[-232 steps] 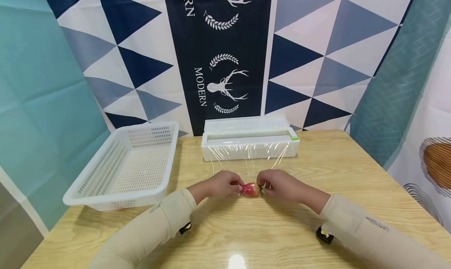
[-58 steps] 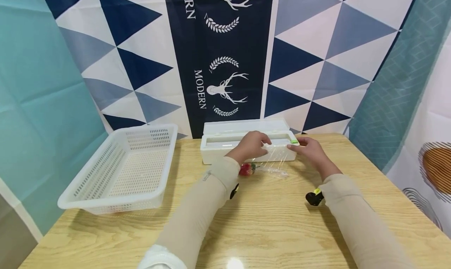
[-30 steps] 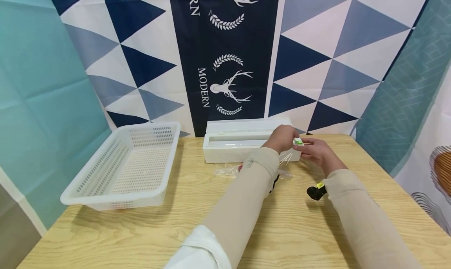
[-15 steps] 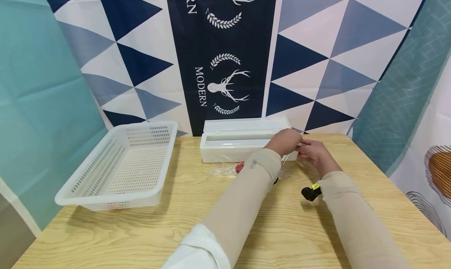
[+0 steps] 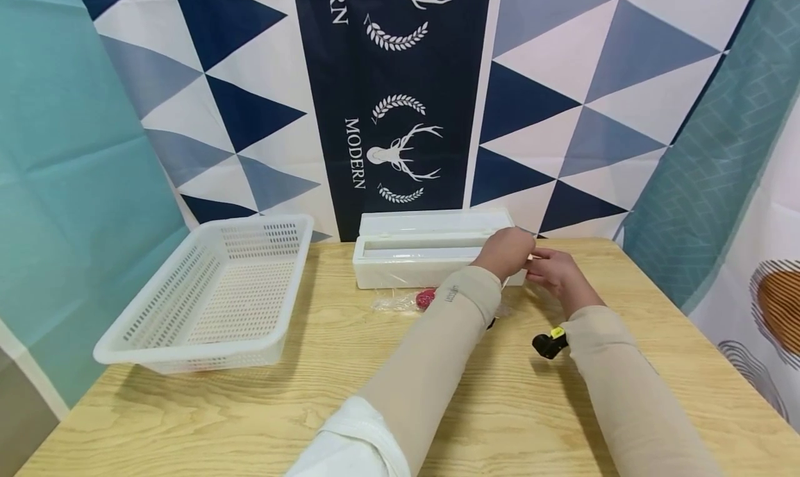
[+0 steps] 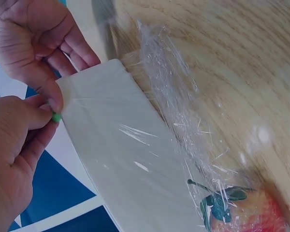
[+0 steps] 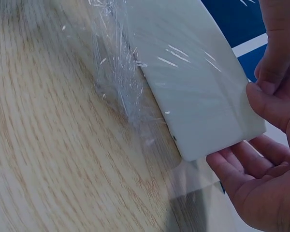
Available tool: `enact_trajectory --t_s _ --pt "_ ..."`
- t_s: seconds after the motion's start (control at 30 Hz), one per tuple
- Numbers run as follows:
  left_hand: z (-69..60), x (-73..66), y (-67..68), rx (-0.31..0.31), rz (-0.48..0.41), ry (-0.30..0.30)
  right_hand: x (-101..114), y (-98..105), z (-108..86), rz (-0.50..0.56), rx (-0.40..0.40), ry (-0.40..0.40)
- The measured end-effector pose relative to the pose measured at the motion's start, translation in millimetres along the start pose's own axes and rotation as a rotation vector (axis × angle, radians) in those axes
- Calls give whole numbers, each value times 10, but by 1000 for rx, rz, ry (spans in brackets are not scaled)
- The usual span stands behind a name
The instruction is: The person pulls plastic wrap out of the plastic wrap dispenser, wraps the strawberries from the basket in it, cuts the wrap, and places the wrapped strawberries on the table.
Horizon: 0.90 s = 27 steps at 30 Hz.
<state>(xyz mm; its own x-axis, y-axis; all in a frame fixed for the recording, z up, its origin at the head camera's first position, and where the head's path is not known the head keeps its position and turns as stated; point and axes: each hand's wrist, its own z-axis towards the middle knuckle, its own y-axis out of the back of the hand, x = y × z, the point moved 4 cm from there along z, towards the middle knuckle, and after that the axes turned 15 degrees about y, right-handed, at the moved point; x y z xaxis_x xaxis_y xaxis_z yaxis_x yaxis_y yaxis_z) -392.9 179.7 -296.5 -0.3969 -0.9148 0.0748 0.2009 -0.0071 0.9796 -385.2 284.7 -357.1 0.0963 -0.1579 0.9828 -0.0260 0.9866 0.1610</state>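
Note:
A white cling film box (image 5: pixel 400 274) stands near the back wall with its lid raised. My left hand (image 5: pixel 507 249) reaches across to the box's right end; in the left wrist view its thumb and finger pinch a small green slider (image 6: pixel 56 116) on the edge. My right hand (image 7: pixel 266 179) grips that same end, thumb at the top edge and fingers against the end face. Clear film (image 6: pixel 176 96) hangs down the front and lies bunched on the table. A strawberry with green leaves (image 6: pixel 253 210) lies in the film, partly hidden by my left arm in the head view.
To the left on the wooden table (image 5: pixel 250 421) stands a white perforated basket (image 5: pixel 284 324). A patterned cloth (image 5: pixel 400 81) hangs close behind the box. My left forearm (image 5: pixel 431 352) crosses in front of the box.
Earlier both hands pinched the strawberry and film at mid-table. The strawberry now lies nearer the box; both hands have moved to its right end, the left onto the green slider. The last half second shows little motion.

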Motion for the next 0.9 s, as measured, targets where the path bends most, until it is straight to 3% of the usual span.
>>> enact_trajectory --t_s 0.17,0.73,0.9 --pt "26 30 -8 3 -27 52 7 -17 -9 1 -9 -9" --pt "4 190 -30 1 -51 47 -64 -99 29 43 -42 -5" --pt "-5 303 -16 -12 -21 30 -47 -98 34 78 -46 9"
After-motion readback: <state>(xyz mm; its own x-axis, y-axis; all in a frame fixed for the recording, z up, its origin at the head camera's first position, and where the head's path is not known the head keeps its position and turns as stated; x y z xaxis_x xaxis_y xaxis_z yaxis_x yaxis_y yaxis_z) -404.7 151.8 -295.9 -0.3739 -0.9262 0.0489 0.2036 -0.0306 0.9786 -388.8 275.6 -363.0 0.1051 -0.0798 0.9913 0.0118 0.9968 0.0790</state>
